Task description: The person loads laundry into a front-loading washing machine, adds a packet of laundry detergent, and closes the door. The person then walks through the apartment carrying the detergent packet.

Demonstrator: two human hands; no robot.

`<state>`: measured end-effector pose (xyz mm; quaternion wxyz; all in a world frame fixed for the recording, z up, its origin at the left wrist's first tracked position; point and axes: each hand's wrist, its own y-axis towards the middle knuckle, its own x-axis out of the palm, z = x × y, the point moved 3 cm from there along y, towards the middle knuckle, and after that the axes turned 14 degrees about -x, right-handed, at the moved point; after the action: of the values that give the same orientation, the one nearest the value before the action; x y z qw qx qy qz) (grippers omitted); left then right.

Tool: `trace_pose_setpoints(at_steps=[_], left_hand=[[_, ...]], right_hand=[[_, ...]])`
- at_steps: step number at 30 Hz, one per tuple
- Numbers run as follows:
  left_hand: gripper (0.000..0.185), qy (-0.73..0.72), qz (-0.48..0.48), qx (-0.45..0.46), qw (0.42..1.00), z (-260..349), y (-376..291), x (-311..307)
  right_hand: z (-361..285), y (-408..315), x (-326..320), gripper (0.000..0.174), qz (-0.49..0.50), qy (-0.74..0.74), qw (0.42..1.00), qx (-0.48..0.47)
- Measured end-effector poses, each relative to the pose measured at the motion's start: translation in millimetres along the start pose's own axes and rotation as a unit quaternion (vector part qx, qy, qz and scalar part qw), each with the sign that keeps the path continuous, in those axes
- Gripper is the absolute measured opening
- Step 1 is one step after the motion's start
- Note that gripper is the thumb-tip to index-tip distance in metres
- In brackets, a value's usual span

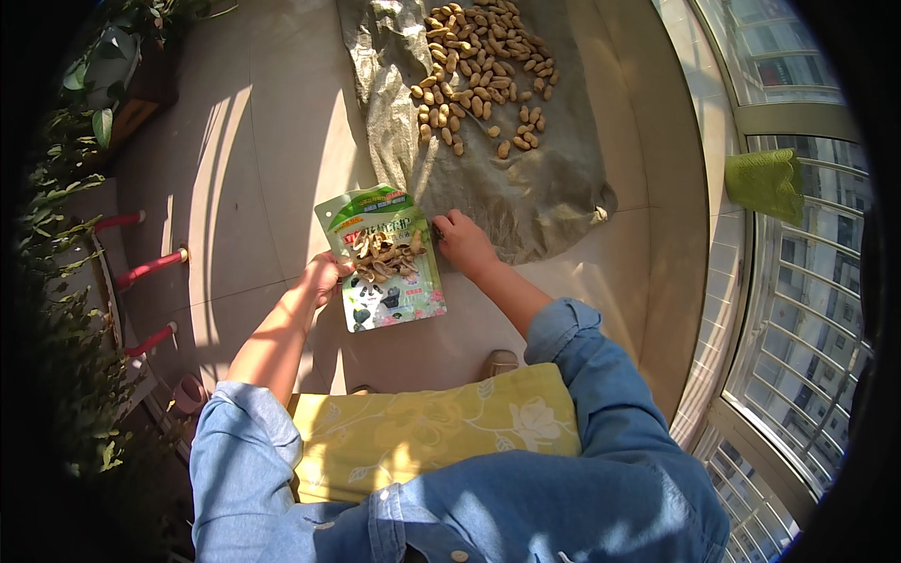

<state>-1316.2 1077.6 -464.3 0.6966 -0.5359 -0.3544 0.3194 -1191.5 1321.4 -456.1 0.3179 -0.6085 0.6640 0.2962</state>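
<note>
My left hand (326, 276) grips the left edge of a green and white printed plastic pouch (398, 317), thumb on top. Broken peanut shells (383, 257) lie heaped on the pouch's upper face. The pouch bears writing and a panda picture. To its right, my right hand (461, 241) is bent low beside the near edge of a grey-green woven cloth (521, 204). Its fingertips point toward the pouch's right edge, and what they hold, if anything, is hidden. Many whole unshelled peanuts (486, 63) are spread over the far part of the cloth.
A yellow floral cloth (436, 429) covers my lap, with a shoe (500, 362) just beyond it. Potted plants (77, 338) and red-covered rails (151, 269) line the left side. On the right are barred windows (809, 295) and a green lace-edged planter (764, 184). The floor (232, 211) is tiled.
</note>
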Motion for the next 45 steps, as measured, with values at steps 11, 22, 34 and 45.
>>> trace_pose_setpoints(at_steps=[11, 22, 34, 45], left_hand=[[0.026, -0.015, -0.048, -0.003, 0.999, 13.2, -15.1, 18.1], [0.026, -0.113, -0.018, 0.069, 0.991, 30.3, -111.5, 44.7], [0.023, -0.228, -0.044, 0.071, 0.970, -6.6, -495.7, 88.4], [0.023, -0.356, -0.005, 0.179, 0.917, -87.0, -793.3, 60.1]], right_hand=[[-61.1, 19.7, -71.5, 0.035, 0.086, 0.181, 0.978, -0.059], [-81.2, -37.1, -169.8, 0.030, 0.047, 0.037, 0.998, -0.020], [-317.3, -57.3, -365.0, 0.051, -0.087, 0.199, 0.973, 0.074], [-571.4, -39.7, -488.8, 0.092, -0.187, 0.471, 0.848, -0.157]])
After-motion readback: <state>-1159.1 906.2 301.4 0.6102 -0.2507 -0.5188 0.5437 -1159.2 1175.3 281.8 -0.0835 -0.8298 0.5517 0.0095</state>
